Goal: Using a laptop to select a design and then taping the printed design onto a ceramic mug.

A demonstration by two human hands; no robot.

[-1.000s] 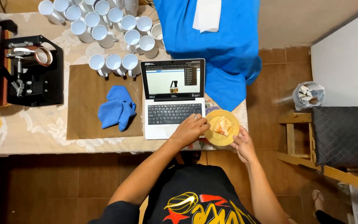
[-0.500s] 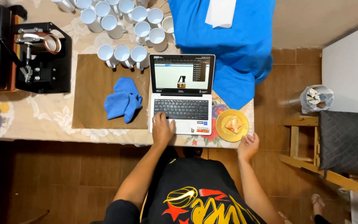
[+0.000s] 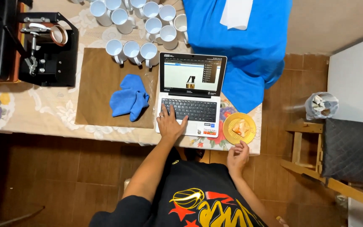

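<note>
My left hand [image 3: 171,122] lies flat on the keyboard of an open silver laptop [image 3: 192,90], fingers spread over the left keys. My right hand [image 3: 237,154] hovers at the table's front edge, fingers loosely apart, just below a round yellow plate [image 3: 239,128] with a piece of food on it. The plate rests on the flowered tablecloth, right of the laptop. Neither hand holds anything.
A blue cloth [image 3: 130,98] lies on a brown mat [image 3: 97,92] left of the laptop. Several white mugs [image 3: 141,21] stand behind. A black mug press [image 3: 47,48] sits far left. Blue fabric [image 3: 240,46] drapes the table's right end. A wooden chair [image 3: 337,159] stands to the right.
The yellow plate went from my hands down onto the table. My left hand moved onto the laptop keyboard; my right hand drew back to the table edge.
</note>
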